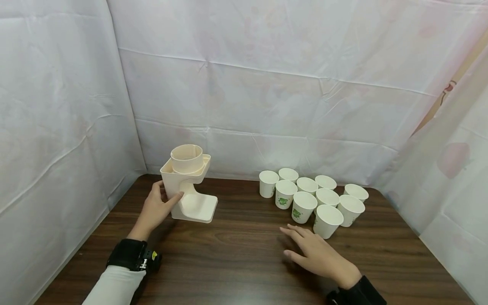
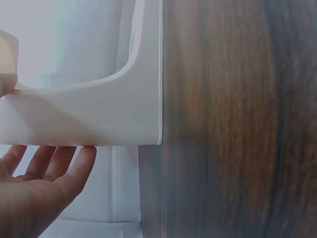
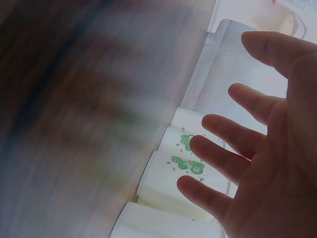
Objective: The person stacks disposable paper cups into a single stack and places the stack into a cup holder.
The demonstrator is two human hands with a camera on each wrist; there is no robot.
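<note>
A cream plastic stand (image 1: 185, 186) is at the left of the table, with a round collar (image 1: 187, 159) on top, a curved column and a flat square base. My left hand (image 1: 156, 208) grips its column, thumb on the near side and fingertips against the back. The left wrist view shows those fingers (image 2: 79, 171) on the stand's back face (image 2: 94, 119). Fingers spread, my right hand (image 1: 314, 253) hovers over the table and holds nothing. Just beyond it stand several white paper cups (image 1: 328, 221), upright and grouped together; some carry green prints (image 3: 190, 166).
The table top (image 1: 228, 262) is dark wood grain. White cloth (image 1: 244, 93) hangs behind it and along both sides. A gap in the cloth at the right shows a light brown strip (image 1: 438, 99).
</note>
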